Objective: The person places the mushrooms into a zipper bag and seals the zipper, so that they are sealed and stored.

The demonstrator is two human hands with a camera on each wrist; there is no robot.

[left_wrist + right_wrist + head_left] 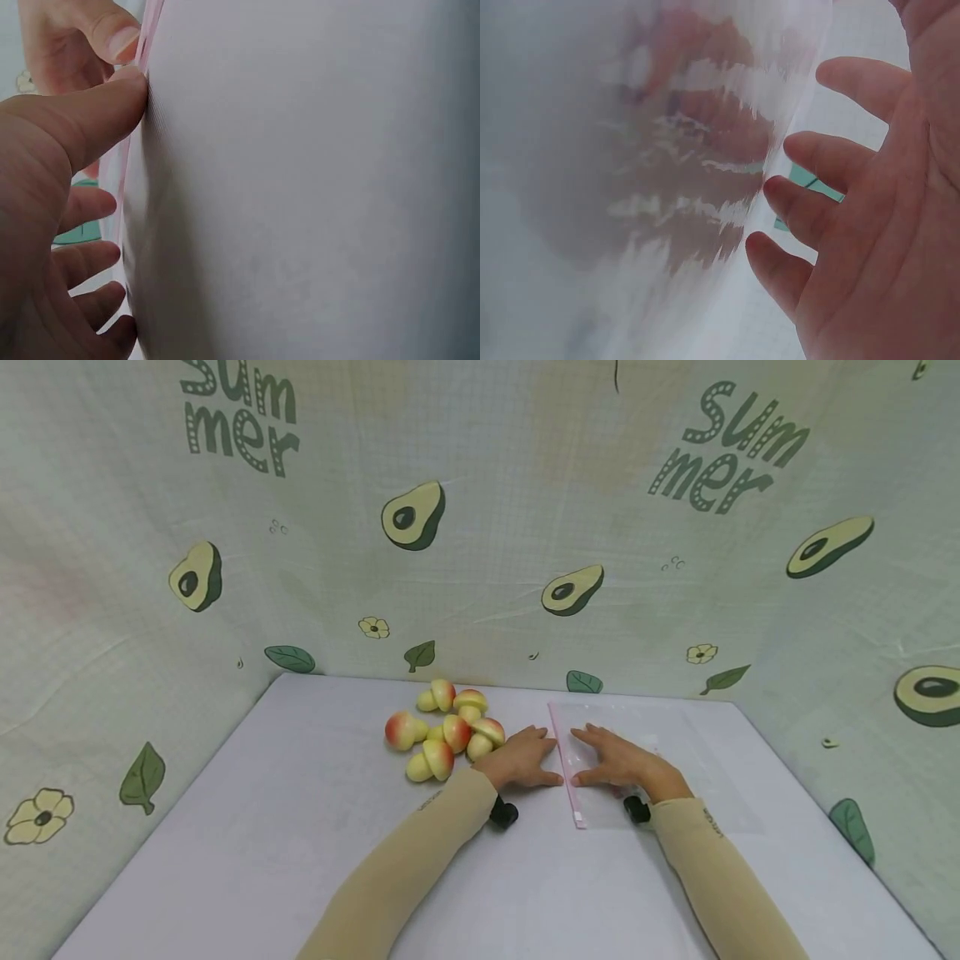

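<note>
Sleeves (408,864), clr pnk-edged bag (708,760)

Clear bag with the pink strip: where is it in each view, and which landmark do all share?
Head: the bag, right of centre on the table, pink strip between left hand and right hand.
Left wrist: only the pink strip is plain, upper left, by the thumbs.
Right wrist: shiny clear film across the left, beside the fingers.
Shared landmark: the right hand, upper left in the left wrist view.
</note>
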